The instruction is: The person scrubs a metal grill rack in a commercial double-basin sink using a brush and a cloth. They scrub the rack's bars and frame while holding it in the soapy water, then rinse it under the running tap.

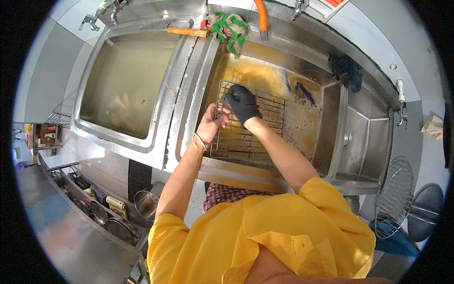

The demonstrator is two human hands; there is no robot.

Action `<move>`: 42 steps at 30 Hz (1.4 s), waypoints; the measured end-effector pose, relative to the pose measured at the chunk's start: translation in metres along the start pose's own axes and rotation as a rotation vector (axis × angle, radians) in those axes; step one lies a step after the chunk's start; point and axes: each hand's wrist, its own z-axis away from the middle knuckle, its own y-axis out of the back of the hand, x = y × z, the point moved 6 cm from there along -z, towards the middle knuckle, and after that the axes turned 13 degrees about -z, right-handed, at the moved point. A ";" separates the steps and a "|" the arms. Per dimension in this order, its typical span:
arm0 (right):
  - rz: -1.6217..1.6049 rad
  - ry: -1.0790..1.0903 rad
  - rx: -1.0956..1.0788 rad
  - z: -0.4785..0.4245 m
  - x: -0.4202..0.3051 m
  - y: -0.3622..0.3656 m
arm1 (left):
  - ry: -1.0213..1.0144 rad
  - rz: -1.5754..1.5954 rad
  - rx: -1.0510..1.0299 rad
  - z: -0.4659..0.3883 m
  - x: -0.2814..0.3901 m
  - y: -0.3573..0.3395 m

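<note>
A rectangular metal wire rack [266, 122] lies tilted over the middle sink basin [305, 120], whose bottom is wet with brownish liquid. My left hand [214, 119], bare and with a bangle at the wrist, has its fingers around the rack's left edge. On the upper left part of the rack is my right hand [242, 103], in a black glove with the fingers curled; a small greyish patch shows at its left side, but what it holds cannot be made out. Dark strips [304, 93] lie in the basin to the right of the rack.
Cloudy water fills the left basin [127, 81]. A wooden handle [187, 32], a green and grey cloth [230, 30] and an orange hose [261, 16] are along the back. A dark cloth [349, 72] hangs near the right basin [365, 142]. Wire baskets [395, 198] stand at right.
</note>
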 end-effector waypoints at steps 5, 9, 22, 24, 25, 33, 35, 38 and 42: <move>0.247 0.194 -0.135 0.006 -0.009 -0.014 | 0.037 0.007 0.057 0.004 -0.001 0.004; 0.340 0.084 -0.204 0.000 0.001 -0.018 | 0.062 -0.049 0.066 0.004 0.002 0.001; 0.130 0.058 -0.253 -0.003 -0.008 0.004 | 0.167 0.187 0.072 0.001 -0.002 0.004; 0.143 0.099 -0.258 0.002 -0.009 0.000 | 0.166 0.179 0.071 0.004 -0.006 0.008; 0.268 0.126 -0.260 0.005 0.007 0.007 | 0.177 0.178 0.069 0.002 -0.005 0.007; -0.010 0.095 -0.295 0.047 -0.039 0.025 | 0.228 0.192 0.017 0.006 0.002 0.002; 0.104 0.275 -0.470 0.067 -0.038 -0.007 | 0.205 0.136 0.046 0.006 0.014 -0.004; 0.306 0.399 -0.486 0.097 0.001 0.014 | 0.185 0.099 0.000 0.001 -0.008 0.006; 0.475 0.206 -0.739 0.116 0.033 0.049 | 0.205 0.107 -0.005 0.005 -0.001 0.002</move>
